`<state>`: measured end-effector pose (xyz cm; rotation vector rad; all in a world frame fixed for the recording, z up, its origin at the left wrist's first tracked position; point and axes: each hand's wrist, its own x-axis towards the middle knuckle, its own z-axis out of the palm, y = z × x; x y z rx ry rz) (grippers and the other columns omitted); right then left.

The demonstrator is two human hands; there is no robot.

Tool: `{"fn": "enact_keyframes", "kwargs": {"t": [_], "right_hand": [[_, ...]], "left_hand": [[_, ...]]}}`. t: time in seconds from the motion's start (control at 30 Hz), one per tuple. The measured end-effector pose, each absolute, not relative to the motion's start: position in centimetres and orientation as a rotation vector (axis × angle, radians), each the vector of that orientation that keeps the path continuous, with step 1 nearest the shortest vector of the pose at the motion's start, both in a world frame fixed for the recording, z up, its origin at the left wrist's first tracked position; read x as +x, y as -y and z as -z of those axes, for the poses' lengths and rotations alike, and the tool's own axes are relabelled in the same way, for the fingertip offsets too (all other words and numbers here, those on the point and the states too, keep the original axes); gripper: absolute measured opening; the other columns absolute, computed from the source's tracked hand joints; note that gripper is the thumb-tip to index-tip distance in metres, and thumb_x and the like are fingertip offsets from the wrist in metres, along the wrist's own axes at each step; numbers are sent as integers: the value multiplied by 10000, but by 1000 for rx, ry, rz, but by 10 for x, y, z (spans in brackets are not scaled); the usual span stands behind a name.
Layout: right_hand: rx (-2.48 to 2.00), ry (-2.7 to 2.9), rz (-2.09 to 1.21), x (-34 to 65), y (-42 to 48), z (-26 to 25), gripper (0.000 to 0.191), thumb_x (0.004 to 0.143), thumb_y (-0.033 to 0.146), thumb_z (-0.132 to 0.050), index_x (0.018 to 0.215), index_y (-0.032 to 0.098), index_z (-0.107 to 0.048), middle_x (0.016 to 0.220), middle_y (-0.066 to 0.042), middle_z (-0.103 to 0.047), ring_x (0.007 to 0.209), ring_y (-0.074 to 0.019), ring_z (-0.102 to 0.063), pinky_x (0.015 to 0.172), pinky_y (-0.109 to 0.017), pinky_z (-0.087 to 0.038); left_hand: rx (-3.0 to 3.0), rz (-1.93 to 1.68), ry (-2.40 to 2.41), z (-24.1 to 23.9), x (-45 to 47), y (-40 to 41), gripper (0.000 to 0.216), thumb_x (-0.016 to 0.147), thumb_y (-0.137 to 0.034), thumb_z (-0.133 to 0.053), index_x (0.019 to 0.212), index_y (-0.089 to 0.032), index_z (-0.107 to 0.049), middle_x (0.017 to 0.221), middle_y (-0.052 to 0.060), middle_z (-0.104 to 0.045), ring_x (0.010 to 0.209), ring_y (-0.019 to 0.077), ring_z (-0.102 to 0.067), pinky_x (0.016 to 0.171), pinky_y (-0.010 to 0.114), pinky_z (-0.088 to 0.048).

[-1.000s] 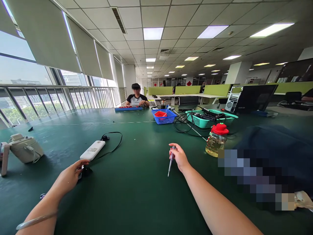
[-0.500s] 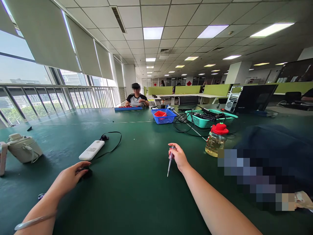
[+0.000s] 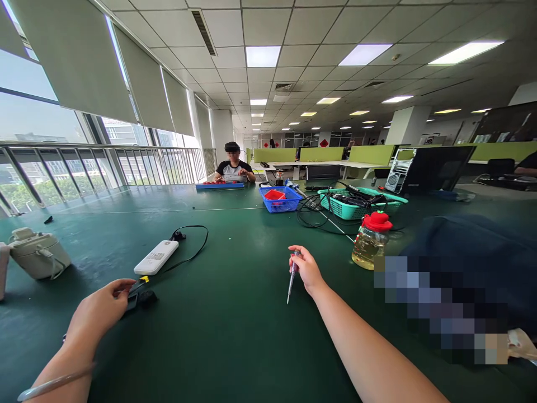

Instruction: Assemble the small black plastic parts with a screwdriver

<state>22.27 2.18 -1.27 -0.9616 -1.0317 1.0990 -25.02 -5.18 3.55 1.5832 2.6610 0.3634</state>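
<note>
My right hand (image 3: 307,270) is closed on a slim screwdriver (image 3: 291,277) held upright, its tip pointing down at the green table (image 3: 235,330). My left hand (image 3: 99,309) is pinched on a small black object with a yellow tip (image 3: 137,286), lifted a little off the table. Beside it lies another small black piece (image 3: 147,298). Just beyond is a white power strip (image 3: 156,257) with a black cord (image 3: 193,244).
A bottle of yellow liquid with a red cap (image 3: 371,240) stands right of my right hand. Farther back are a blue basket (image 3: 280,199), a teal basket with cables (image 3: 354,203) and a computer case (image 3: 428,168). A beige appliance (image 3: 37,253) sits far left. A person (image 3: 233,165) sits at the far end.
My left hand has drawn back toward me and picked up the small black object with the yellow tip. The right hand with the screwdriver has stayed in place.
</note>
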Motion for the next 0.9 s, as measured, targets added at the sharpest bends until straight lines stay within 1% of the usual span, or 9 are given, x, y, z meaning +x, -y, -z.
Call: {"fn": "enact_keyframes", "kwargs": {"t": [0.13, 0.2, 0.27, 0.33, 0.4, 0.5, 0.7, 0.8, 0.9], "right_hand": [[-964, 1035, -1100, 223, -22, 13, 322, 632, 321, -613, 932, 207, -587, 545, 55, -539, 505, -133, -478, 506, -279, -425], [-967, 1037, -1099, 223, -23, 14, 324, 635, 325, -613, 935, 207, -584, 543, 55, -539, 502, -133, -476, 502, -278, -419], [-970, 1039, -1098, 223, -23, 14, 330, 636, 326, -608, 941, 205, -583, 546, 55, -539, 505, -133, -476, 504, -278, -419], [-972, 1041, -1095, 222, -24, 15, 335, 633, 324, -603, 945, 202, -583, 551, 53, -542, 512, -133, -477, 510, -278, -421], [-973, 1042, -1092, 222, -24, 16, 340, 629, 325, -603, 944, 200, -585, 550, 52, -543, 512, -133, -476, 510, -276, -418], [-968, 1043, -1088, 221, -25, 17, 342, 625, 331, -608, 940, 199, -588, 542, 53, -537, 507, -134, -470, 507, -275, -413], [-968, 1047, -1080, 221, -25, 18, 331, 635, 320, -602, 943, 200, -584, 548, 49, -543, 512, -137, -473, 513, -277, -415], [-967, 1049, -1088, 221, -25, 19, 330, 641, 323, -603, 948, 202, -581, 556, 51, -544, 509, -136, -471, 513, -281, -420], [-961, 1055, -1088, 221, -26, 20, 324, 649, 323, -605, 949, 202, -584, 558, 51, -543, 508, -136, -473, 513, -281, -421]], "left_hand": [[1768, -76, -2571, -20, -265, 44, 441, 809, -343, -493, 1226, -275, -617, 1022, -26, -743, 1014, 262, -638, 812, 298, -467], [1817, -17, -2550, -14, -266, 41, 438, 831, -361, -479, 1233, -252, -615, 1138, 3, -711, 1073, 264, -620, 870, 311, -457], [1821, 13, -2559, -14, -262, 41, 414, 864, -364, -431, 1215, -251, -619, 1208, 15, -678, 1098, 258, -608, 906, 329, -448], [1809, 37, -2552, -18, -255, 43, 389, 877, -358, -407, 1165, -238, -639, 1207, 46, -672, 1076, 265, -615, 903, 349, -451], [1810, 44, -2528, -23, -248, 46, 374, 873, -358, -408, 1104, -207, -661, 1178, 101, -672, 1031, 283, -631, 880, 371, -461], [1828, 29, -2504, -28, -244, 50, 371, 864, -340, -420, 1090, -178, -666, 1190, 155, -645, 1020, 291, -636, 870, 385, -469], [1790, -17, -2560, -18, -259, 48, 416, 789, -258, -513, 1176, -165, -635, 1195, 167, -636, 1063, 298, -634, 884, 373, -491], [1807, -54, -2577, -13, -266, 46, 482, 758, -208, -523, 1230, -170, -611, 1218, 159, -633, 1081, 294, -632, 910, 374, -486], [1818, -72, -2567, -11, -267, 45, 506, 759, -208, -521, 1257, -170, -600, 1217, 157, -646, 1079, 295, -636, 913, 380, -489]]}}
